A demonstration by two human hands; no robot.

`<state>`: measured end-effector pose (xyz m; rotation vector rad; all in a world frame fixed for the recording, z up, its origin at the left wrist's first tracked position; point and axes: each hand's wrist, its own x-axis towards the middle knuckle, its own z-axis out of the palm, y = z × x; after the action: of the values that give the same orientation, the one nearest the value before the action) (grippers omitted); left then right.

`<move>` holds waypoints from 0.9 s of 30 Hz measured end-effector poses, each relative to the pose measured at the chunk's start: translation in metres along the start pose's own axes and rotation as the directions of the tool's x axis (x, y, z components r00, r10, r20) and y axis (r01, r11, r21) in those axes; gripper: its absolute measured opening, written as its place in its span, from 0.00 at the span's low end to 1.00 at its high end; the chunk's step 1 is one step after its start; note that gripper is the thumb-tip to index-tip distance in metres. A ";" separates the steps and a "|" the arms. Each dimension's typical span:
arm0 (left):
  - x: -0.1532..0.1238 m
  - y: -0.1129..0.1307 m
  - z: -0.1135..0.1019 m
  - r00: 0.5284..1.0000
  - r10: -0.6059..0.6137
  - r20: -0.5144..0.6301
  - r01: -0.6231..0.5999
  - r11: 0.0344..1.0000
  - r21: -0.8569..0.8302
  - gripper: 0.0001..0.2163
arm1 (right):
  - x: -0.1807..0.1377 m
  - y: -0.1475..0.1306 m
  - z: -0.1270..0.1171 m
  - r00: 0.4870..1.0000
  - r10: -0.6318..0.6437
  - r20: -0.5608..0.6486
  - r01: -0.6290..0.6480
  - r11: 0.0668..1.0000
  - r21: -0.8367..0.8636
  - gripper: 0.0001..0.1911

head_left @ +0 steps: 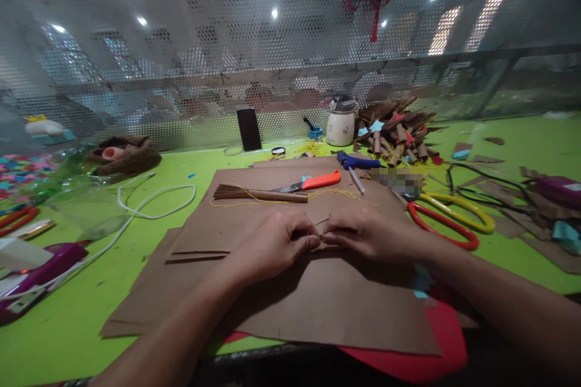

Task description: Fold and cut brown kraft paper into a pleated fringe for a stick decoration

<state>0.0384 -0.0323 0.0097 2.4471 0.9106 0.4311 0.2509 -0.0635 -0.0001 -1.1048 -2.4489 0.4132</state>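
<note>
Hands first: your left hand [272,245] and right hand [363,233] meet fingertip to fingertip, both pinching one thin brown sliver [321,223] just above the cardboard [318,308] in the middle of the counter [68,326].

Step, as judged: fine fingertip work on the sliver, which is held from both ends. Further handling calls for a light, even grip; so thin a piece looks likely to snap or slip.

Surface: the cardboard sheets lie stacked on the green counter, over a red sheet [431,354] at the near edge. Beyond your hands lie a brown bundle [258,195] with yellow thread, an orange-handled knife [320,181] just beside it, and a blue glue gun [356,163]. Scissors [442,227] lie to the right, a white cable [154,199] to the left.

Room: a perforated metal screen [181,42] backs the counter, with a phone [249,129] propped against it.
</note>
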 end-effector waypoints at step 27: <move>-0.003 0.007 -0.022 0.972 -0.092 0.217 0.104 0.994 -0.046 0.13 | 0.000 0.005 -0.022 0.970 0.021 0.243 -0.065 0.983 0.174 0.14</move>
<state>0.0299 -0.0317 0.0314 2.3303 0.9082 0.1515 0.2650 -0.0577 0.0173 -1.0870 -2.5331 0.8090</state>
